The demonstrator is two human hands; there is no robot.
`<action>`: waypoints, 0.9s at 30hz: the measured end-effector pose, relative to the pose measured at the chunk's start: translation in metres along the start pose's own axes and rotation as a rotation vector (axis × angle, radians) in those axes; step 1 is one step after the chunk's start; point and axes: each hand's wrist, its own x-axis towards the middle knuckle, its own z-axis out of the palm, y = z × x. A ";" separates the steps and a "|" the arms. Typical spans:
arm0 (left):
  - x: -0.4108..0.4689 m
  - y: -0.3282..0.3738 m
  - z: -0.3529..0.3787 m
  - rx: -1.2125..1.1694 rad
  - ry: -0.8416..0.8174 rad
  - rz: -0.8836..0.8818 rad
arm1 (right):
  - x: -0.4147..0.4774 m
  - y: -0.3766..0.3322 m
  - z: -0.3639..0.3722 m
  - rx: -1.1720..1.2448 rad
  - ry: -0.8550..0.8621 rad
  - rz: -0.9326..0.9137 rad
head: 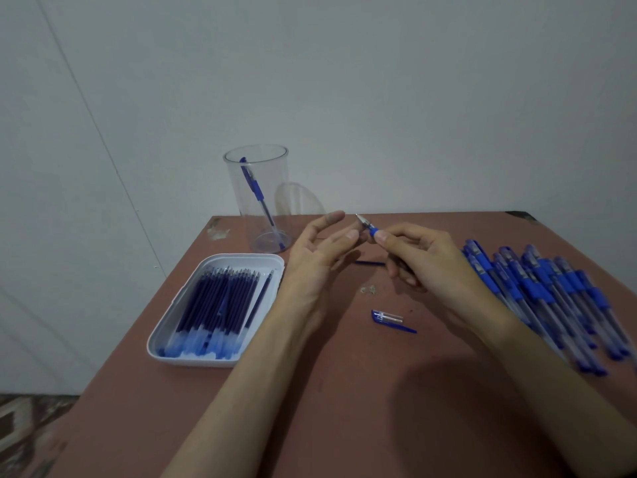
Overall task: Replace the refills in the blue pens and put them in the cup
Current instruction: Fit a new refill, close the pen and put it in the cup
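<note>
Fingertips (382, 237) of right hand (425, 262) pinching blue pen (369, 228) near its tip, left hand (315, 258) loosely spread; probably light, stiff, slippery, best taken at the blue grip

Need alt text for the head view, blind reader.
The right hand pinches a blue pen above a brown table; the open left hand hovers beside it. A white tray of refills lies left, loose pens right, a clear cup holding a single pen behind.
</note>
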 end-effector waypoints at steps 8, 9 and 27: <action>-0.002 -0.001 0.001 0.177 0.033 -0.011 | -0.005 -0.004 -0.002 -0.076 -0.055 -0.036; -0.002 -0.001 0.001 0.186 0.040 -0.021 | -0.005 -0.004 -0.003 -0.099 -0.050 -0.055; 0.002 -0.010 -0.001 0.633 0.258 0.055 | -0.005 0.006 -0.002 -0.918 0.173 -0.470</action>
